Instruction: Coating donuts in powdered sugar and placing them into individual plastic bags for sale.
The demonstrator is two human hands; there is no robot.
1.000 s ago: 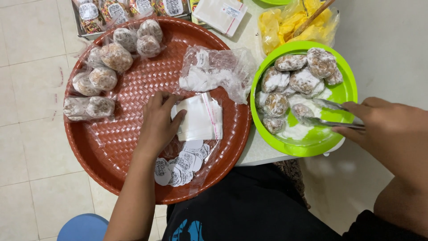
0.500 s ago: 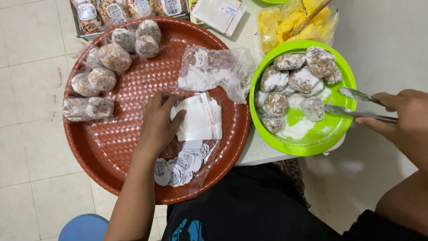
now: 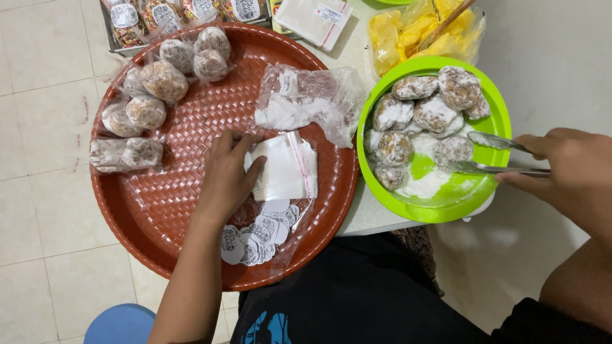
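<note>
My left hand (image 3: 228, 175) rests on a stack of small clear bags (image 3: 284, 167) lying in a round red woven tray (image 3: 159, 210), fingertips on the stack's left edge. My right hand (image 3: 567, 172) grips metal tongs (image 3: 494, 153) whose tips reach into a green plate (image 3: 446, 207) and sit around a powdered brown sweet (image 3: 454, 149). Several more powdered sweets (image 3: 421, 111) lie on that plate in white powder.
Bagged sweets (image 3: 145, 111) line the tray's upper left. A crumpled powdery plastic bag (image 3: 309, 102) lies at its upper right, round paper stickers (image 3: 255, 232) at its lower middle. A bag of yellow snacks (image 3: 414, 32) sits behind the plate. A blue stool (image 3: 121, 325) stands below.
My right hand drew back to the right and upward with the tongs, whose tips now sit at a sweet on the plate's right side. The left hand stayed on the bags.
</note>
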